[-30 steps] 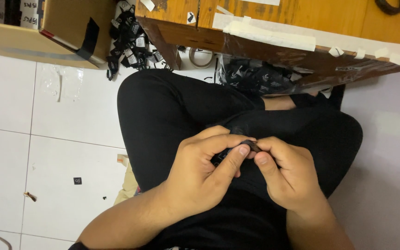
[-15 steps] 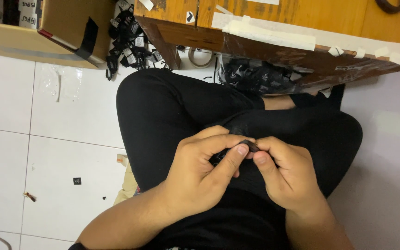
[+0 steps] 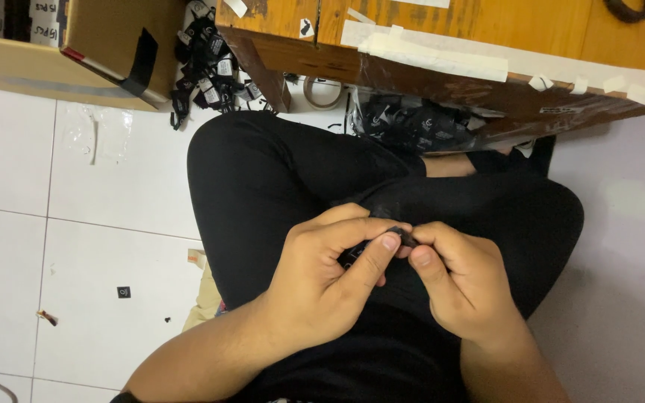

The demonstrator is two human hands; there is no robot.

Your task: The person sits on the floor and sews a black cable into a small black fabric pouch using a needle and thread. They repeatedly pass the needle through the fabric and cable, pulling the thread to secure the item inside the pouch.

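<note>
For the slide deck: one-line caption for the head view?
Both hands, left hand and right hand, pinch a small black piece over the lap, beside a wooden table.

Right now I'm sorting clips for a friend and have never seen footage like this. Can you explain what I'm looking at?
The camera sits on a person's head and looks down at their lap. They sit on a white tiled floor in black trousers. The left hand and right hand meet over the lap and pinch a small dark item; it is too small to tell what it is. Ahead stands a low wooden table patched with pale tape, a cardboard box, a tape roll and piles of small black tagged pieces.
</note>
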